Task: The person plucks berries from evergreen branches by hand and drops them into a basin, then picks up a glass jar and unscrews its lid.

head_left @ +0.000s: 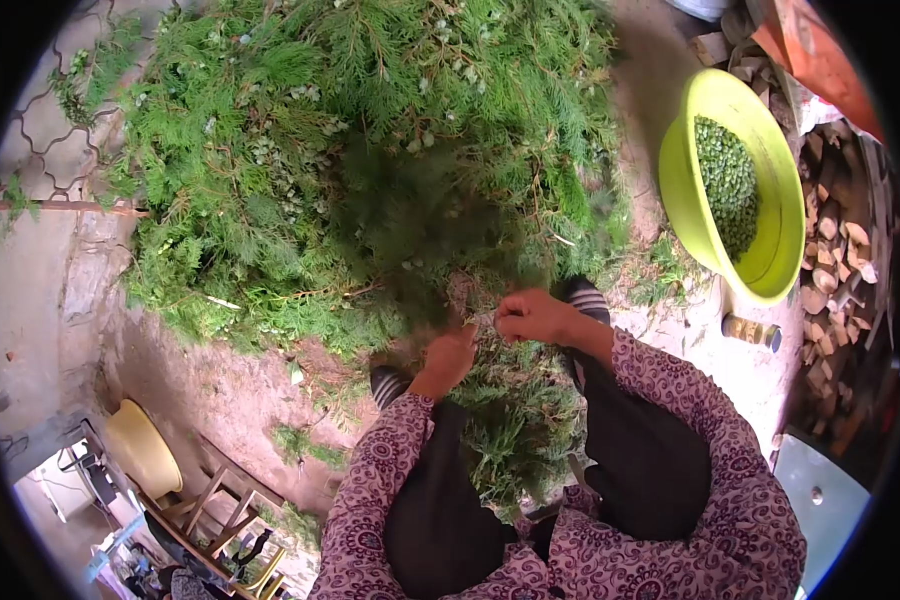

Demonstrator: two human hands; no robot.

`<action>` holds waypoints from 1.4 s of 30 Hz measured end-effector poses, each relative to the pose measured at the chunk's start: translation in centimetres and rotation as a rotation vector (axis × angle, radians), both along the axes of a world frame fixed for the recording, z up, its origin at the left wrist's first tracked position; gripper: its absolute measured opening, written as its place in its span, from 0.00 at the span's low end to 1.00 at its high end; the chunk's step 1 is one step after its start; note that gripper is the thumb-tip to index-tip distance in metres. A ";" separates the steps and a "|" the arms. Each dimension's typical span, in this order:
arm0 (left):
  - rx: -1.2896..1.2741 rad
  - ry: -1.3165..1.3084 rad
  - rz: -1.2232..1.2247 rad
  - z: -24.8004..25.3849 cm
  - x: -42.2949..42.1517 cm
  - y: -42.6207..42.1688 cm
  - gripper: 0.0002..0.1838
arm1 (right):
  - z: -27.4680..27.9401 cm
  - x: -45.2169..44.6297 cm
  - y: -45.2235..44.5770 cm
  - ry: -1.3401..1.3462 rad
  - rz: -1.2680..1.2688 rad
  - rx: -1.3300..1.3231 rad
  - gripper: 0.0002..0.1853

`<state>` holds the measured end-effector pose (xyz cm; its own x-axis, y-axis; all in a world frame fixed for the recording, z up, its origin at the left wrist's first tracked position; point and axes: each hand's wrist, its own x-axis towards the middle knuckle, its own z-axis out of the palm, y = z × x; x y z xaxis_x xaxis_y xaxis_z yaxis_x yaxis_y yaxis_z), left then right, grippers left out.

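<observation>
My left hand [450,356] is closed around the lower end of a leafy conifer branch [410,215]. The branch looks dark and blurred and rises in front of a large pile of green conifer branches [270,130] dotted with pale seed cones. Close beside it, my right hand [532,316] has its fingers pinched together near the stem. Whatever is between those fingers is too small to make out. Loose green trimmings [515,430] lie on the ground between my legs, below both hands.
A yellow-green basin [678,195] with small green cones [725,185] in it stands on the right. Beside it lie a jar or can [752,332] and stacked split firewood [830,260]. At lower left are a yellow basin [142,450] and a wooden frame [225,515].
</observation>
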<state>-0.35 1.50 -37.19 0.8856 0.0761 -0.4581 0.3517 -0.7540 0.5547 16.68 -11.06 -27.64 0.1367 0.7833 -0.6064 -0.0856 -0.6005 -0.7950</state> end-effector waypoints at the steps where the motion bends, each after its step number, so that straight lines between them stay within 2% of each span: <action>1: 0.002 -0.005 0.001 0.2 0.4 0.0 0.13 | 0.2 -0.2 -0.1 0.003 0.010 -0.018 0.11; 3: 0.001 0.041 -0.028 0.3 0.6 0.1 0.05 | 0.4 -0.4 0.0 -0.009 0.018 -0.023 0.11; 10: 0.074 -0.100 0.007 -1.7 -1.2 0.5 0.07 | -0.5 -0.3 -0.6 0.017 0.058 -0.025 0.12; 13: 0.057 -0.108 0.081 -1.2 -1.2 1.1 0.05 | -1.0 0.0 -1.3 0.052 0.004 -0.016 0.12; 15: 0.037 -0.226 0.178 -0.7 -0.4 2.1 0.04 | -0.8 0.2 -1.7 0.091 -0.043 -0.032 0.13; 17: 0.057 -0.180 0.158 0.4 1.3 3.0 0.04 | -1.1 0.2 -1.8 0.133 -0.093 -0.048 0.13; 19: 0.075 -0.140 0.137 0.4 2.7 3.7 0.05 | -1.7 0.3 -1.9 0.017 -0.011 0.006 0.14; 21: 0.186 -0.083 0.166 0.1 3.5 4.1 0.07 | -2.1 0.1 -1.9 0.021 -0.004 0.014 0.14; 24: 0.204 0.011 0.192 -0.2 4.0 3.7 0.07 | -2.2 -0.1 -1.7 0.018 0.027 0.019 0.14; 29: 0.215 0.025 0.202 0.0 4.4 3.5 0.08 | -2.4 -0.5 -1.8 -0.009 0.013 0.031 0.13; 31: 0.234 0.002 0.169 0.7 4.8 3.0 0.08 | -2.4 -0.5 -1.8 0.217 -0.058 -0.066 0.13; 32: 0.131 -0.041 0.273 1.1 4.8 2.1 0.08 | -2.5 -0.4 -1.8 0.213 -0.058 -0.063 0.13; 33: 0.026 -0.081 0.376 1.9 4.7 1.1 0.08 | -2.5 -0.5 -1.7 0.359 -0.262 -0.127 0.13; 34: -0.047 -0.165 0.375 2.5 4.4 0.0 0.08 | -2.7 -0.6 -1.7 0.508 -0.467 -0.192 0.13; 36: -0.119 -0.238 0.372 4.2 3.9 -2.2 0.09 | -3.2 -0.6 -1.8 0.565 -0.537 -0.222 0.15; 37: -0.252 -0.264 0.414 5.6 4.0 -3.4 0.11 | -3.3 -0.7 -1.8 0.615 -0.607 -0.252 0.16; 38: -0.386 -0.294 0.455 6.6 4.1 -3.9 0.13 | -3.4 -0.8 -1.8 0.616 -0.606 -0.252 0.16; 39: -0.386 -0.295 0.457 7.4 4.2 -3.8 0.13 | -3.3 -0.8 -1.7 0.703 -0.561 -0.234 0.15; 41: -0.386 -0.382 0.204 8.3 4.2 -3.6 0.18 | -3.6 -0.9 -1.8 0.787 -0.513 -0.219 0.14; 42: -0.386 -0.383 0.206 8.2 3.9 -3.3 0.18 | -3.9 -0.8 -1.9 0.755 -0.527 -0.202 0.12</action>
<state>3.55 -1.78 -28.96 0.9784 0.1550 -0.1365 0.1893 -0.4089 0.8927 15.85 -12.96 -31.51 -0.0409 0.6031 -0.7966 -0.8355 -0.4579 -0.3038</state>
